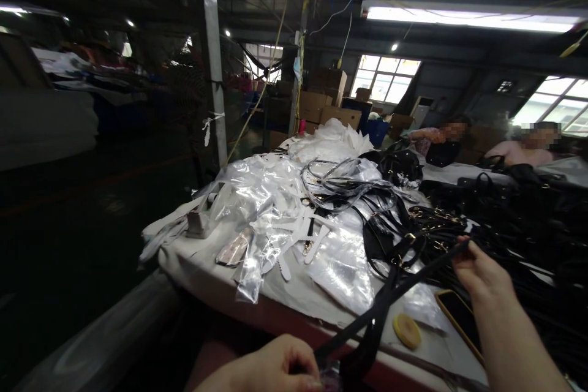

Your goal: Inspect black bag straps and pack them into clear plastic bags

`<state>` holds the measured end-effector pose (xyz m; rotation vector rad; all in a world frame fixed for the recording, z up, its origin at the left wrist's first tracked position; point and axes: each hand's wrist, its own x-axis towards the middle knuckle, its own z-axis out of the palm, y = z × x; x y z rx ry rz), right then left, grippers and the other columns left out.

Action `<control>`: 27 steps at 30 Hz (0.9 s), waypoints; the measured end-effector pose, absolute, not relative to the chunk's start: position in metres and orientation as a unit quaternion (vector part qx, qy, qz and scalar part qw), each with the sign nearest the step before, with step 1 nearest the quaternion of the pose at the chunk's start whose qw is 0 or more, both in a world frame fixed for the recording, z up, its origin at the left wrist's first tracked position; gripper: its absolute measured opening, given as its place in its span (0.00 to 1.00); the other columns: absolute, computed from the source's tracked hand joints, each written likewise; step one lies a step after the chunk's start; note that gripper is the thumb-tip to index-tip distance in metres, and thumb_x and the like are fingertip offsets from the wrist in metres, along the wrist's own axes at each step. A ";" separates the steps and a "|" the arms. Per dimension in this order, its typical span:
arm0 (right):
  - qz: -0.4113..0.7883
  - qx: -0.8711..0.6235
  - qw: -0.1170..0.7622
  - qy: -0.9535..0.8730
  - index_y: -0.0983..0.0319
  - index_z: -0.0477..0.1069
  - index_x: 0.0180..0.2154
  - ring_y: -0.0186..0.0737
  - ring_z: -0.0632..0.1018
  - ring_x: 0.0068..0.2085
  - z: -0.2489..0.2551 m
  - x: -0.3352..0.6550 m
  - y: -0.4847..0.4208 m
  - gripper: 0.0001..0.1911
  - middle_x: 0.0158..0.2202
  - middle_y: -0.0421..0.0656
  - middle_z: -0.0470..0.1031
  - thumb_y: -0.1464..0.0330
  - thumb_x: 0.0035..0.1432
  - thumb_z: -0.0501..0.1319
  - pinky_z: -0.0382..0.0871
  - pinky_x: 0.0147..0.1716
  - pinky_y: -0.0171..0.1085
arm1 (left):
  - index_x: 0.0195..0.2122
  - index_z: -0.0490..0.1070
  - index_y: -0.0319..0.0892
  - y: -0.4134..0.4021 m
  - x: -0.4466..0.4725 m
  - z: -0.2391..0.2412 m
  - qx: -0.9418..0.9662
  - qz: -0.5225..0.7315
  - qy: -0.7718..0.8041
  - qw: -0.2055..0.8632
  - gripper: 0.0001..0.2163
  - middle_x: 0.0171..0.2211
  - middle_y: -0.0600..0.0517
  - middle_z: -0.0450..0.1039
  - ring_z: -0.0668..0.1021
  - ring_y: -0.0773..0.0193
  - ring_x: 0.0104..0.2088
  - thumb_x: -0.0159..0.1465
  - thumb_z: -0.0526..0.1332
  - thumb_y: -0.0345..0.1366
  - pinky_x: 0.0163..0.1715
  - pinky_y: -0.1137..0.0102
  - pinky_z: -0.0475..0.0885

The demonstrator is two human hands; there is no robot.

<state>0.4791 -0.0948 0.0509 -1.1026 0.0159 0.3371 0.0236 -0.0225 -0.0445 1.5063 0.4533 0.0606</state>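
A long black strap (390, 294) stretches slantwise across the front right of the table. My right hand (484, 275) pinches its upper end. Down at the bottom edge my left hand (280, 367) is closed at the strap's lower end, where a bit of clear plastic (331, 373) also shows by the fingertips. A second length of the strap hangs in a loop beside the taut one. Beneath my right wrist lies a phone in a yellow case (459, 318), and left of it a round yellow object (407, 331).
Clear plastic bags (342, 263), white notched strips (294, 239) and coiled black straps (349, 187) cover the table (197, 275). Black bags (500, 208) fill the right side, where two people sit. A metal post (214, 61) rises at the left; cartons (315, 107) stand behind.
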 end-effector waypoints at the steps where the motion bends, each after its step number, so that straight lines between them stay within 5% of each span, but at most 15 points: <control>1: 0.150 -0.522 0.839 0.020 0.63 0.66 0.28 0.24 0.71 0.22 0.061 0.488 -0.098 0.15 0.28 0.36 0.71 0.79 0.66 0.50 0.69 0.24 0.26 | 0.29 0.77 0.37 -0.020 0.017 -0.044 0.670 0.034 0.212 0.711 0.22 0.25 0.52 0.71 0.68 0.71 0.23 0.54 0.67 0.56 0.22 0.77 0.61; 5: 0.196 -0.532 0.823 0.014 0.61 0.65 0.26 0.28 0.74 0.23 0.063 0.459 -0.090 0.24 0.30 0.42 0.73 0.61 0.71 0.43 0.71 0.24 0.30 | 0.30 0.75 0.35 -0.019 0.021 -0.038 0.623 0.096 0.225 0.743 0.23 0.23 0.52 0.68 0.66 0.73 0.18 0.58 0.65 0.55 0.18 0.77 0.59; 8: 0.320 -0.541 0.777 -0.029 0.61 0.68 0.28 0.36 0.76 0.24 0.019 0.376 -0.077 0.13 0.27 0.41 0.74 0.60 0.61 0.62 0.78 0.28 0.38 | 0.30 0.76 0.34 -0.023 0.041 -0.030 0.641 0.140 0.211 0.725 0.22 0.24 0.51 0.69 0.68 0.72 0.19 0.59 0.65 0.53 0.19 0.76 0.61; 10: 0.396 -0.546 0.736 -0.054 0.62 0.72 0.28 0.47 0.81 0.33 -0.016 0.315 -0.078 0.12 0.29 0.46 0.77 0.61 0.51 0.70 0.80 0.36 0.46 | 0.29 0.78 0.35 -0.024 0.050 -0.023 0.676 0.157 0.186 0.695 0.20 0.27 0.49 0.72 0.71 0.70 0.23 0.60 0.64 0.51 0.24 0.75 0.65; 12: 0.490 -0.514 0.699 -0.083 0.60 0.75 0.30 0.50 0.81 0.41 -0.042 0.264 -0.089 0.15 0.33 0.48 0.79 0.56 0.50 0.69 0.77 0.45 0.46 | 0.29 0.79 0.36 -0.024 0.053 -0.016 0.700 0.175 0.164 0.672 0.18 0.29 0.47 0.74 0.74 0.66 0.29 0.62 0.63 0.48 0.30 0.74 0.68; 17: 0.709 -0.401 0.552 -0.180 0.61 0.79 0.35 0.47 0.81 0.38 -0.045 0.202 -0.121 0.27 0.34 0.46 0.81 0.43 0.52 0.62 0.75 0.43 0.44 | 0.31 0.80 0.37 -0.025 0.049 -0.006 0.714 0.188 0.139 0.660 0.13 0.34 0.46 0.77 0.77 0.63 0.33 0.62 0.63 0.43 0.35 0.72 0.70; 21: 0.655 -0.449 0.548 -0.265 0.60 0.80 0.44 0.50 0.77 0.51 -0.014 0.201 -0.122 0.24 0.49 0.49 0.79 0.53 0.49 0.71 0.68 0.53 0.44 | 0.33 0.81 0.37 -0.033 0.045 -0.005 0.727 0.126 0.124 0.663 0.14 0.28 0.48 0.75 0.75 0.66 0.27 0.63 0.61 0.43 0.30 0.73 0.69; 24: 0.607 -0.497 0.565 -0.257 0.63 0.81 0.38 0.51 0.80 0.43 0.009 0.228 -0.115 0.21 0.41 0.52 0.81 0.52 0.53 0.68 0.74 0.43 0.45 | 0.32 0.81 0.37 -0.039 0.043 -0.008 0.721 0.124 0.113 0.673 0.15 0.25 0.50 0.73 0.73 0.66 0.25 0.63 0.61 0.44 0.28 0.74 0.68; 27: 0.403 -0.516 0.728 -0.203 0.59 0.80 0.34 0.44 0.81 0.36 0.025 0.268 -0.105 0.16 0.31 0.44 0.81 0.54 0.50 0.70 0.76 0.38 0.41 | 0.31 0.80 0.36 -0.040 0.041 -0.013 0.702 0.129 0.136 0.687 0.18 0.23 0.50 0.72 0.72 0.66 0.23 0.63 0.61 0.48 0.24 0.74 0.66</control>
